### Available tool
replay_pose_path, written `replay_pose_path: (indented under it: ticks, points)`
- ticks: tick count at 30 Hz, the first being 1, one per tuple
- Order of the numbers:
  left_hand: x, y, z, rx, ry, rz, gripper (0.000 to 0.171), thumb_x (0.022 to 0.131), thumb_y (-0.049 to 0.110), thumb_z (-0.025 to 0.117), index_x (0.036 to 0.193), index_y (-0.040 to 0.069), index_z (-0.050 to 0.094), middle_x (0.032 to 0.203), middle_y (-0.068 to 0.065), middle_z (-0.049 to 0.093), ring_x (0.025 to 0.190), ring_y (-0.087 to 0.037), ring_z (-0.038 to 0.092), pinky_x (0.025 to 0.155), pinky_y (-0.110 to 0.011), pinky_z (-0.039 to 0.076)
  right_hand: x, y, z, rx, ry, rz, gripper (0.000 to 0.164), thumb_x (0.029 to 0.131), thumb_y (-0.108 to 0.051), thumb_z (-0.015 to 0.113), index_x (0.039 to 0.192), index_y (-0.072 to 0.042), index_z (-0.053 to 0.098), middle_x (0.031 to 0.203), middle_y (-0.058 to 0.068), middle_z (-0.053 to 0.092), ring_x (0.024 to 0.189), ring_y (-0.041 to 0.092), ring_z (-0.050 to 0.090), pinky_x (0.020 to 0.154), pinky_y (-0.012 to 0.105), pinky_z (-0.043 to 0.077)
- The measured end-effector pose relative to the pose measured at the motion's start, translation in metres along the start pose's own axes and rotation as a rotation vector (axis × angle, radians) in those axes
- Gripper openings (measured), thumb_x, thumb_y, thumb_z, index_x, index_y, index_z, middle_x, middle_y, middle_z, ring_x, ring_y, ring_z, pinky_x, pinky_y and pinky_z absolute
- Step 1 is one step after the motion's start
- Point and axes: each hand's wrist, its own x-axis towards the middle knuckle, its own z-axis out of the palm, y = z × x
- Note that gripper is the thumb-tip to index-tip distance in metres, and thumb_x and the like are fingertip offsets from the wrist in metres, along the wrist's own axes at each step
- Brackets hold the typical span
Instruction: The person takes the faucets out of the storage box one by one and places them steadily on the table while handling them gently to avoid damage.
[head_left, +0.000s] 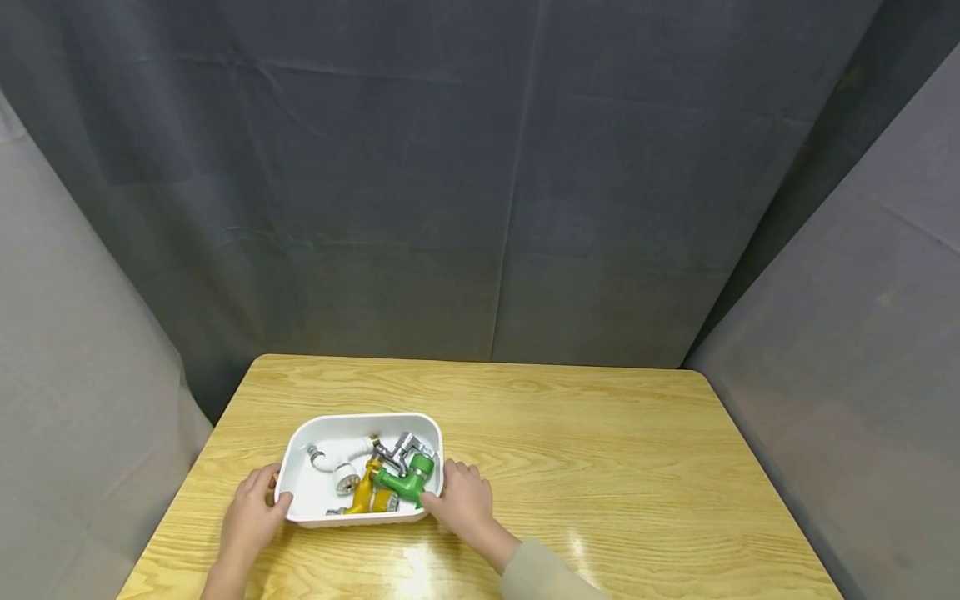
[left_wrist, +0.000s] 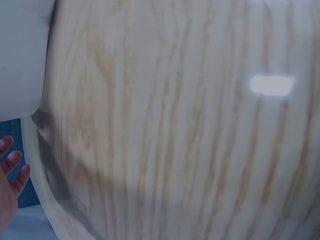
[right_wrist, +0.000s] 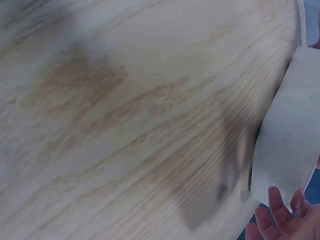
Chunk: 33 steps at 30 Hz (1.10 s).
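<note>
A white rectangular tray (head_left: 345, 425) with rounded corners is at the left of the wooden table. My left hand (head_left: 251, 510) holds its left end, thumb at the rim near the front corner. At its right end my right hand (head_left: 465, 498) grips the side, thumb over the rim and fingers along the outside. Inside lie several water taps: a green one (head_left: 408, 482), a yellow one (head_left: 363, 493), a chrome one (head_left: 401, 450) and a white one (head_left: 345, 477). The right wrist view has fingertips (right_wrist: 278, 200) against the tray's outer wall (right_wrist: 290, 125).
The wood-grain table (head_left: 600, 467) stretches away to the right of the tray. Behind it hangs a dark grey curtain (head_left: 375, 208). Pale cloth panels stand at the left (head_left: 67, 350) and right (head_left: 855, 333) sides.
</note>
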Motion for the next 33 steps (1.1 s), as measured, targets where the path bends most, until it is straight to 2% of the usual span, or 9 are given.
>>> replay_pose_path:
  ticks: [6, 18, 27, 33]
  points:
    - [0.003, -0.005, 0.002, 0.007, -0.003, 0.023, 0.043, 0.077, 0.015, 0.059, 0.116, -0.001, 0.053, 0.092, -0.01, 0.055, 0.085, -0.028, 0.051, 0.07, -0.044, 0.043, 0.0, 0.0, 0.002, 0.009, 0.017, -0.011, 0.029, 0.067, -0.039, 0.062, 0.079, -0.014, 0.055, 0.067, -0.006, 0.043, 0.068, 0.014, 0.041, 0.059, 0.03, 0.036]
    - [0.004, -0.007, 0.006, 0.004, 0.054, 0.061, 0.044, 0.075, 0.013, 0.061, 0.116, -0.003, 0.054, 0.091, -0.011, 0.056, 0.084, -0.029, 0.053, 0.07, -0.045, 0.045, 0.0, 0.006, 0.01, 0.051, 0.048, -0.04, 0.026, 0.068, -0.039, 0.062, 0.074, -0.016, 0.051, 0.065, -0.008, 0.042, 0.063, 0.011, 0.038, 0.056, 0.025, 0.033]
    - [0.004, -0.008, 0.009, 0.001, 0.05, 0.059, 0.044, 0.075, 0.012, 0.061, 0.116, -0.002, 0.054, 0.092, -0.011, 0.057, 0.087, -0.028, 0.054, 0.073, -0.045, 0.046, 0.001, 0.008, 0.014, 0.087, 0.054, -0.034, 0.027, 0.067, -0.038, 0.063, 0.075, -0.015, 0.052, 0.065, -0.008, 0.042, 0.063, 0.011, 0.038, 0.057, 0.026, 0.033]
    - [0.005, -0.008, 0.008, 0.009, 0.013, 0.039, 0.046, 0.078, 0.015, 0.059, 0.12, -0.001, 0.052, 0.1, -0.013, 0.057, 0.094, -0.031, 0.053, 0.079, -0.048, 0.045, 0.003, 0.01, 0.018, 0.083, 0.077, -0.044, 0.028, 0.066, -0.039, 0.064, 0.072, -0.017, 0.05, 0.064, -0.009, 0.042, 0.063, 0.011, 0.038, 0.056, 0.026, 0.033]
